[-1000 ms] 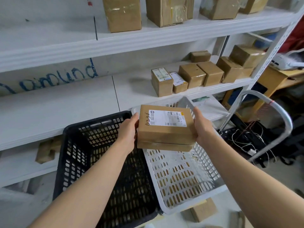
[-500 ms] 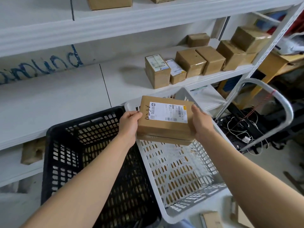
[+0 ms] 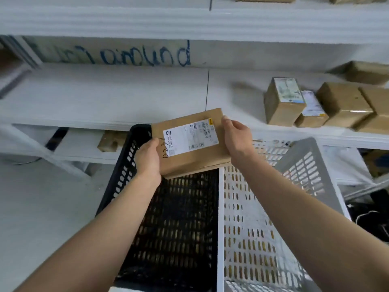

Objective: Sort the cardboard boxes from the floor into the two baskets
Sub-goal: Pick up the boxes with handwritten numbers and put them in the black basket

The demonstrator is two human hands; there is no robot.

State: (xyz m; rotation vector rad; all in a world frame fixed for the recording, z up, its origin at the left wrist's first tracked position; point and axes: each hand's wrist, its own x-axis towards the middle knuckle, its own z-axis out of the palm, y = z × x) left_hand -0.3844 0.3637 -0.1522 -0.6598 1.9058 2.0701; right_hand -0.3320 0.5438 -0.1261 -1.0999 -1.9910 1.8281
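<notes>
I hold a flat brown cardboard box (image 3: 195, 159) with a white shipping label between both hands, over the far end of the black basket (image 3: 126, 165). My left hand (image 3: 148, 160) grips its left edge and my right hand (image 3: 236, 140) grips its right edge. The box is turned a little, its right end farther from me. The white basket (image 3: 307, 171) stands right beside the black one, to its right. Both baskets look empty inside.
A white shelf unit (image 3: 105, 98) runs behind the baskets, with blue handwriting on its back wall. Several cardboard boxes (image 3: 284, 102) stand on the shelf at the right. A brown box (image 3: 111, 140) lies on the lower shelf. Cables lie at the far right.
The box has shifted left, from above the white basket to above the black one, and rotated slightly. The view has swung left and downward.
</notes>
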